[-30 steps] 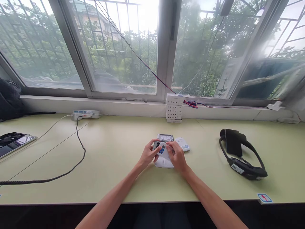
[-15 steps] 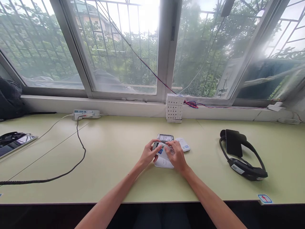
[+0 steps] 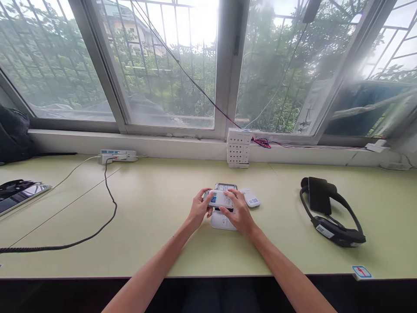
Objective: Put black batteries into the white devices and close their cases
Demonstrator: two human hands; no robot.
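Note:
Both hands are on a small white rounded device [image 3: 222, 199] with a blue printed label, held level just above the table. My left hand [image 3: 199, 210] grips its left end, thumb on top and fingers curled beneath. At the right end, the fingers of my right hand [image 3: 241, 214] rest on the face and edge, with the thumb near the lower edge. Behind it lies an opened device [image 3: 226, 187] with its inside showing, partly covered. A white back cover [image 3: 223, 220] lies below, half hidden by my right hand. Another white device [image 3: 250, 198] with a blue label lies to the right.
A black headset [image 3: 339, 230] with a dark phone-like slab [image 3: 319, 195] lies at the right. A stack of white boxes [image 3: 238, 148] stands against the window ledge. At the left are a power strip [image 3: 117, 156], a black cable [image 3: 112, 208] and a tablet [image 3: 24, 198].
The white device has turned from tilted to nearly level, its labelled face now lying more toward me. My left hand has shifted slightly left, and the right fingers have spread along its edge.

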